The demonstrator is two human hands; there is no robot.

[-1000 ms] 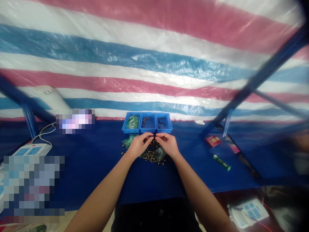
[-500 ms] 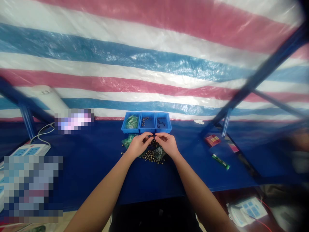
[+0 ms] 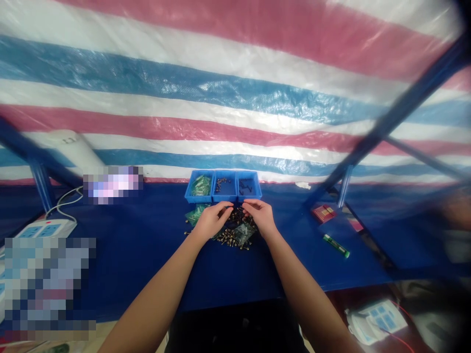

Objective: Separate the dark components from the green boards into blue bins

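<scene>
Three blue bins stand in a row: the left bin (image 3: 199,200) holds green-tinted packets, the middle bin (image 3: 225,198) small metal pieces, the right bin (image 3: 250,198) a few dark screws. In front of them lies a pile of small brass and dark screws (image 3: 230,238), with a clear bag (image 3: 243,234) on its right part and a green packet (image 3: 195,214) at its left. Above the pile's left side, my left hand (image 3: 213,219) is pinched; anything in its fingertips is too small to name. My right hand (image 3: 259,215) hovers over the right side, fingers closed together, their contents unclear.
On the right of the blue table (image 3: 147,255) lie a red box (image 3: 324,213) and a green tube (image 3: 336,246). A power strip (image 3: 47,228) is at the left, another (image 3: 382,316) lower right. Blue frame posts rise at both sides.
My right hand has moved a little to the right, away from my left hand, widening the gap between them. More of the clear bag shows. My left hand has hardly moved.
</scene>
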